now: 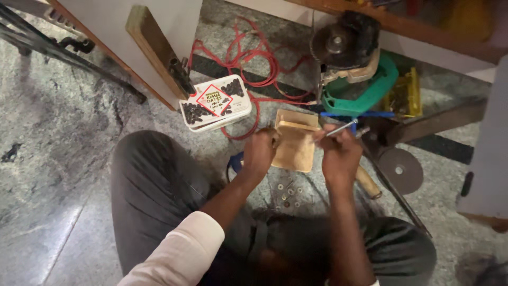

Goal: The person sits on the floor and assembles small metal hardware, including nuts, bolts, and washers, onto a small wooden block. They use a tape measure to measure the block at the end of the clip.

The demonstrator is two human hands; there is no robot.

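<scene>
- The person sits on the stone floor, knees in dark trousers apart, with small washers lying between them.
- The left hand is closed as a fist on the left edge of a small wooden block.
- The right hand is closed around a thin metal tool, whose tip points up and to the right, above the block.
- Farther away lie a white box, a red cable and an angle grinder on a green tool.
</scene>
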